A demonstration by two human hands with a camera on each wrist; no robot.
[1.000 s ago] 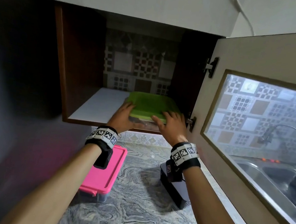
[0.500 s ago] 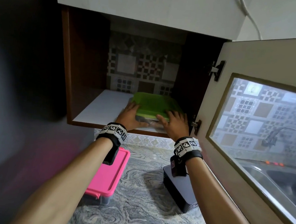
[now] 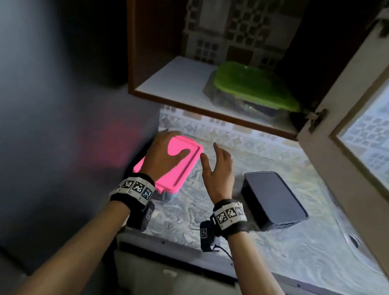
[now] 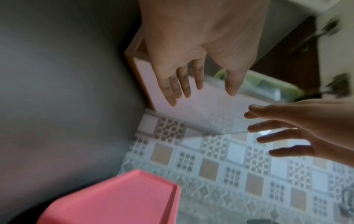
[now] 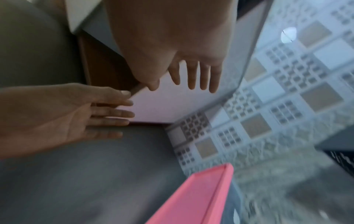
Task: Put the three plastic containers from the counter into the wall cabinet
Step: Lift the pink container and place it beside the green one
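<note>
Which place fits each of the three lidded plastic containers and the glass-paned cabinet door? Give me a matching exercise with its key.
Things:
1. green-lidded clear plastic container
2. pink-lidded plastic container
3. dark grey-lidded plastic container
4. glass-paned cabinet door

Places or states:
A. on the counter beneath the open left hand
B. on the counter, right of the right hand
C. swung open
D. on the white cabinet shelf

Pairs: 1-D, 2-A, 3-B, 4-C

Bench (image 3: 262,244): glossy grey veined stone. Pink lid (image 3: 162,170) is smooth matt plastic on a clear tub; green lid (image 3: 249,86) is glossier plastic, also on a clear tub; right box (image 3: 276,200) is dark matt plastic. Cabinet (image 3: 132,46): brown wood walls, smooth white shelf, glass-paned door (image 3: 333,127); patterned glazed wall tiles (image 3: 237,132).
</note>
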